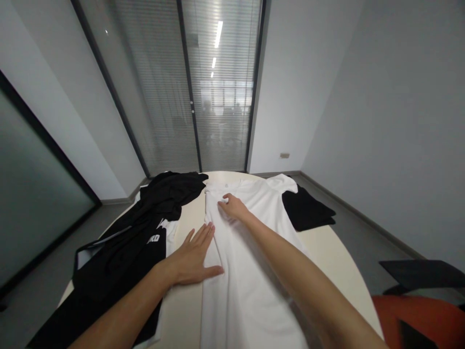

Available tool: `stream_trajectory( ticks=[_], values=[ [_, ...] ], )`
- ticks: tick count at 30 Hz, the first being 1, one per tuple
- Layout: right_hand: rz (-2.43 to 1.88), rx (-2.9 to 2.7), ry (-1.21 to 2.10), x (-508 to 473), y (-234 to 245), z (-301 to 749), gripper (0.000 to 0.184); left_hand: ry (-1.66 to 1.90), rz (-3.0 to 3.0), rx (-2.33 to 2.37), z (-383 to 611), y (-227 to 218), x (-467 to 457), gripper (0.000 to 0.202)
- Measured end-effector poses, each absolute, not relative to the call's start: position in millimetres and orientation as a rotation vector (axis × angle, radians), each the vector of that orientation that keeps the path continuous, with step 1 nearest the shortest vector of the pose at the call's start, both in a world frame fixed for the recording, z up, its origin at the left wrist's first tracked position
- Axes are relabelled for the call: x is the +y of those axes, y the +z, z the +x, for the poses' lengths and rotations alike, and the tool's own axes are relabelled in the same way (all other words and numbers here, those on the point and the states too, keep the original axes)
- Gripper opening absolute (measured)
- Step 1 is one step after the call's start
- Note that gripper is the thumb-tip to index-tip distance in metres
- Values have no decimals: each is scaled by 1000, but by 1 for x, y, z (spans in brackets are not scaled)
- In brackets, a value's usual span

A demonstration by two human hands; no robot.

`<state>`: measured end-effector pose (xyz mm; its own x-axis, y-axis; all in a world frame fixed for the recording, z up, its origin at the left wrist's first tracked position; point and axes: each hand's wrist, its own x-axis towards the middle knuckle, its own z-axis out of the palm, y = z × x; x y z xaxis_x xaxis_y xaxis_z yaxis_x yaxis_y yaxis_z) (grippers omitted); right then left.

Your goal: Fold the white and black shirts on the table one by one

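Observation:
A white T-shirt (250,271) lies lengthwise over the middle of the table, a sleeve spread to the far right and soft creases running down it. My left hand (194,259) rests flat on its left edge, fingers stretched and thumb spread over the cloth. Farther up the shirt, near the collar end, my right hand (234,207) has its fingers bent together, pinching the fabric at the upper left. My right forearm crosses above the shirt and covers part of it.
Black garments (156,198), one with white lettering, are heaped along the left of the round cream table (341,261). A folded black garment (308,208) lies at the right, partly beneath the white sleeve. An orange-seated chair (414,320) stands at lower right. Glass doors are behind.

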<state>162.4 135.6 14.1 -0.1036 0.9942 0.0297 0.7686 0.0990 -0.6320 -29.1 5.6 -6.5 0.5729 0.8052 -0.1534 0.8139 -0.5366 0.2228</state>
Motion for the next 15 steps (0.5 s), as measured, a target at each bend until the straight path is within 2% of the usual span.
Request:
stream_trajectory(
  ticks=[3, 8, 12, 15],
  values=[
    [-1667, -1899, 662, 145, 4, 161, 27, -61, 2519, 1348, -29, -4, 5, 111],
    [-1602, -1782, 506, 148, -14, 174, 29, -32, 2524, 1337, -31, -7, 7, 110],
    [-1529, -1896, 507, 147, -21, 176, 28, 23, 2557, 1335, -30, -7, 7, 102],
    [-1464, -2003, 396, 144, -23, 171, 26, 120, 2627, 1298, -25, -4, 6, 88]
  ],
)
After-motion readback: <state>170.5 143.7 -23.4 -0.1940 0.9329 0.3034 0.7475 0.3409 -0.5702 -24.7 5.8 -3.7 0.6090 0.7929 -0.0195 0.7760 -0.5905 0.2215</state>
